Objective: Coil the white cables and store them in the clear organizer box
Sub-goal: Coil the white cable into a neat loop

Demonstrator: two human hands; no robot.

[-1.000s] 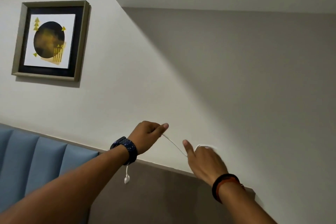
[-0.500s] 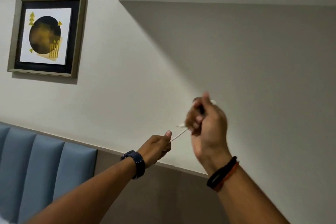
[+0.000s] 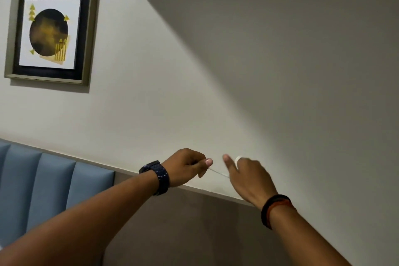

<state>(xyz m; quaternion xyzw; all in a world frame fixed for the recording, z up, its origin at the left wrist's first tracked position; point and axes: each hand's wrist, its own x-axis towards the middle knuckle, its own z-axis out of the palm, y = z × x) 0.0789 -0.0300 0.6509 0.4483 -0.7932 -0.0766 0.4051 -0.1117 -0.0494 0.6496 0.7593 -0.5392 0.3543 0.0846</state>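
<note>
Currently the left hand (image 3: 185,166) pinches the white cable (image 3: 218,172) between thumb and forefinger. The cable runs taut to the right hand (image 3: 250,176), where a white loop lies over the fingers; motion blur hides whether those fingers clamp it. Both hands are raised in front of the wall (image 3: 280,93), just above its ledge (image 3: 213,190). The clear organizer box is not in view.

Risk: the strand is thin and under tension. A loose pinch would let it slip, and the loop would likely spring open. Excess pull may tighten the loop on the fingers.

Clearance: open air surrounds both hands. The framed picture (image 3: 50,33) and the blue padded panel (image 3: 54,179) are well apart to the left.
</note>
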